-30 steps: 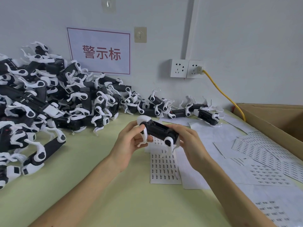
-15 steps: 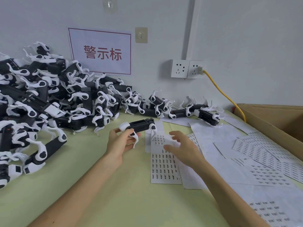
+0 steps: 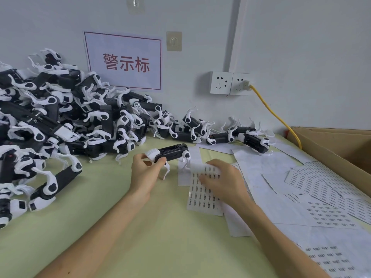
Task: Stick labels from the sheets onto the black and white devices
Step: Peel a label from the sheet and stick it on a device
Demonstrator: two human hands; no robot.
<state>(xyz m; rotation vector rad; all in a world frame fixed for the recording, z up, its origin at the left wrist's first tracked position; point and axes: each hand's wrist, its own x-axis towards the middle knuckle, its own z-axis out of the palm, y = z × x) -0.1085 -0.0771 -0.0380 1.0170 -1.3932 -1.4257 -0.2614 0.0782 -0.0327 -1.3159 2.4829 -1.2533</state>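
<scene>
Your left hand (image 3: 144, 171) gripped one black and white device (image 3: 170, 152) by its white end, fingers and thumb curled round it. You held it just above the table (image 3: 160, 237), beside the top of a label sheet (image 3: 202, 197). Your right hand (image 3: 224, 182) lay over that sheet, fingers bent down onto its upper part, where the paper curled up. Blur hid whether they pinched a label, so I cannot tell.

The table was a smooth, pale yellow-green surface. A tangled heap (image 3: 50, 121) of the same devices crowded its left side, piled against the wall and close to your left hand. A brown cardboard box (image 3: 331, 149) stood open at the right edge. Between the box and your right arm lay loose sheets (image 3: 313, 181), flat white paper printed with rows of small dark labels, overlapping one another. A white sign (image 3: 124, 61) with a red border and red characters hung on the wall. A thinner row (image 3: 200, 131) of devices ran along the wall behind your hands. Two white sockets (image 3: 230, 83) sat above it, and a yellow cable (image 3: 275, 115) ran down from the right one towards the box.

The held device had an oblong black body, rounded white caps and thin, curved white legs hanging below.
</scene>
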